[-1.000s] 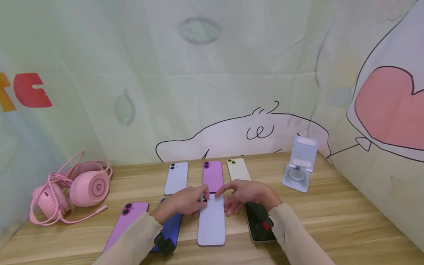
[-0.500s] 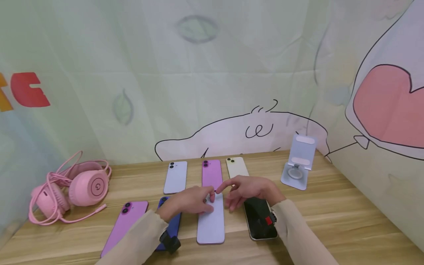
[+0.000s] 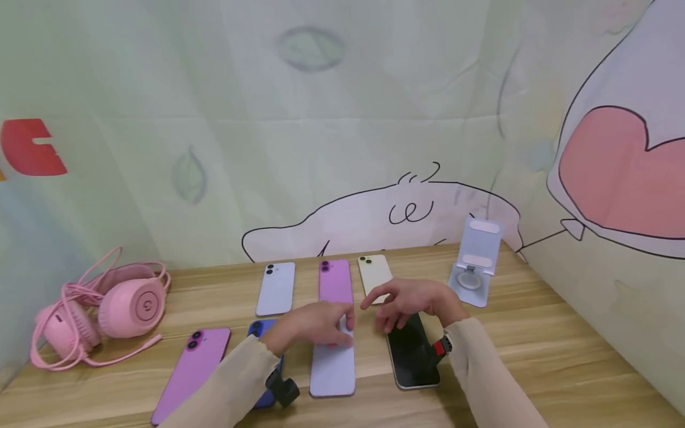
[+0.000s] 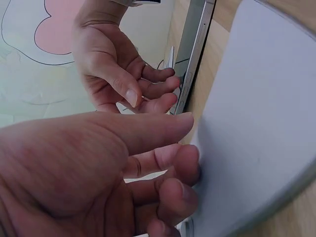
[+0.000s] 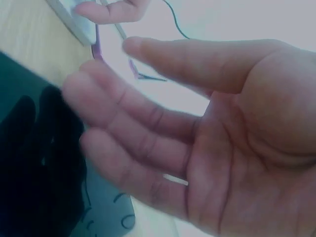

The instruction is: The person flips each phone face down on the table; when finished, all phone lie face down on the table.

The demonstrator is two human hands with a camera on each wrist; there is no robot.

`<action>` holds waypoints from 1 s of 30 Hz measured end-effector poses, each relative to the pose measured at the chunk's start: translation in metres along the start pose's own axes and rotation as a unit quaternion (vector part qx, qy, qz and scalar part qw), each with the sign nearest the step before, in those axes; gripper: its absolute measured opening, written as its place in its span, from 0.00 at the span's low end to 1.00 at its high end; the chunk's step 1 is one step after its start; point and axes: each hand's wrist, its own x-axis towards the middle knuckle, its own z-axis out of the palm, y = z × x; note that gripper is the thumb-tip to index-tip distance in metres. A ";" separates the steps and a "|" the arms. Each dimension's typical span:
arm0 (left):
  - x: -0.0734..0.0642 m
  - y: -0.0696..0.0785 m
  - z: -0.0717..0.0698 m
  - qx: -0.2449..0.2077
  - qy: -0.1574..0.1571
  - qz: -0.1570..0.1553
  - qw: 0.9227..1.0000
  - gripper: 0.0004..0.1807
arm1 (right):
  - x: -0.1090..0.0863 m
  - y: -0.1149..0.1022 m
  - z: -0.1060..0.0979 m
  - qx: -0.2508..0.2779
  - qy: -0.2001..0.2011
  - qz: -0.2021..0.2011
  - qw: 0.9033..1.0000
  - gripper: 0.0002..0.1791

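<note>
My left hand (image 3: 316, 324) is over the upper part of a pale lavender phone (image 3: 333, 375), which lies back up in the front row. In the left wrist view its loosely bent fingertips are at the phone's surface (image 4: 261, 113); the thumb is apart from them. My right hand (image 3: 414, 297) hovers by the top of a phone with a dark screen (image 3: 413, 356), holding nothing. Its fingers are spread and slightly bent in the right wrist view, and the glass mirrors them. Behind my left hand lies a pink-purple phone (image 3: 336, 282), and behind my right a cream phone (image 3: 376, 273).
A white phone (image 3: 276, 289) lies at the back left. A blue phone (image 3: 259, 328), partly under my left forearm, and a purple phone (image 3: 189, 377) lie front left. Pink headphones (image 3: 134, 306) with a coiled cable stand far left; a folding phone stand (image 3: 478, 245) is back right.
My right hand has moved right, away from the lavender phone toward the dark-screen phone. My left hand has shifted slightly right over the lavender phone. The view has turned a little to the right.
</note>
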 end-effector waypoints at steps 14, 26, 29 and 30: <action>0.025 0.016 0.008 -0.003 -0.022 0.037 0.999 0.10 | -0.011 0.008 -0.018 -0.023 0.023 0.046 0.998 0.17; 0.039 0.024 0.020 -0.006 0.001 0.061 0.998 0.13 | -0.026 0.027 -0.032 -0.005 0.026 0.046 0.999 0.16; 0.043 0.028 0.023 0.000 0.010 0.073 0.997 0.15 | -0.034 0.033 -0.037 -0.009 0.023 0.056 0.998 0.17; 0.045 0.029 0.023 0.002 0.013 0.076 0.997 0.15 | -0.036 0.035 -0.039 -0.010 0.022 0.061 0.998 0.17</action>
